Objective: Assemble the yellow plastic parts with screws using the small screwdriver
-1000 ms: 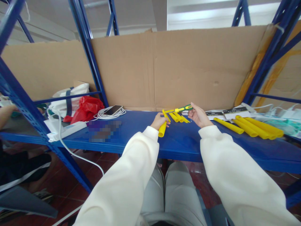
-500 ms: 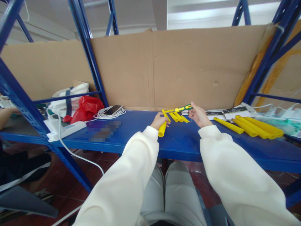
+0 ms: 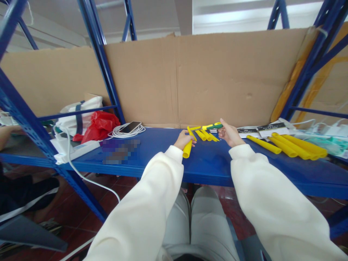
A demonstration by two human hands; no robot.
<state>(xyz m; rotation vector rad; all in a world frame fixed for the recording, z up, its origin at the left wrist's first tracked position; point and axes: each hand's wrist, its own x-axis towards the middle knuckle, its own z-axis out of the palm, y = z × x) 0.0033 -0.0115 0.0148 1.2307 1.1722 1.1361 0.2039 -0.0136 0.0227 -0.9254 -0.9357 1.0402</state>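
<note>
My left hand (image 3: 183, 139) grips a yellow tube (image 3: 187, 146) over the blue shelf (image 3: 212, 163), the tube slanting down towards me. My right hand (image 3: 230, 134) holds a green-and-yellow cutter (image 3: 208, 127) by its handle, its tip pointing left at the tube's far end. Between my hands lie a few short yellow tube pieces (image 3: 206, 135). Both arms wear white sleeves.
Long yellow tubes (image 3: 290, 146) and printed cards (image 3: 261, 129) lie at the right. A phone on a coiled white cable (image 3: 127, 129), a red bag (image 3: 100, 125), a white bag (image 3: 78, 112) and a power strip (image 3: 77, 148) sit left. Cardboard (image 3: 206, 79) backs the shelf. Another person's arm (image 3: 7, 132) shows far left.
</note>
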